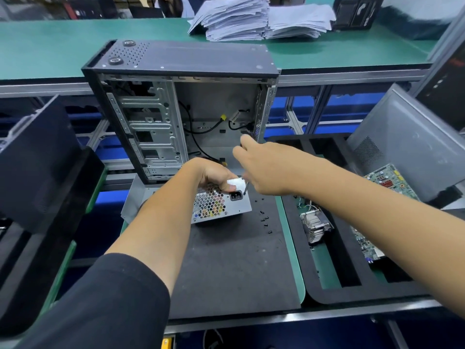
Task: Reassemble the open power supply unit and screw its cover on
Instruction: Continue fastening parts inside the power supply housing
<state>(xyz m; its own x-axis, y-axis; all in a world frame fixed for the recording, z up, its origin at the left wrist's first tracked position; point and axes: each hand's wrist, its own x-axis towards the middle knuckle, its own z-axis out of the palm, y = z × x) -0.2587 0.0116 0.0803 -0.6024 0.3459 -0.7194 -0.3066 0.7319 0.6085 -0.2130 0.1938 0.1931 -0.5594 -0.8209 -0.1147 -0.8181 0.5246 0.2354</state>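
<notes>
On the dark surface (pixel 234 260) the PSU (pixel 221 205) is gripped by the left hand (pixel 214 176); a screwdriver (pixel 246 188) is pinched by the right hand (pixel 261 170), a cover screw apparently being driven; next, another screw (pixel 261 212) is needed.

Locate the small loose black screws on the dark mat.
In the head view, the small loose black screws lie scattered on the dark mat, just right of the silver metal power supply unit under the left hand.

An open computer case (pixel 176 109) stands before stacked papers (pixel 251 18).
</notes>
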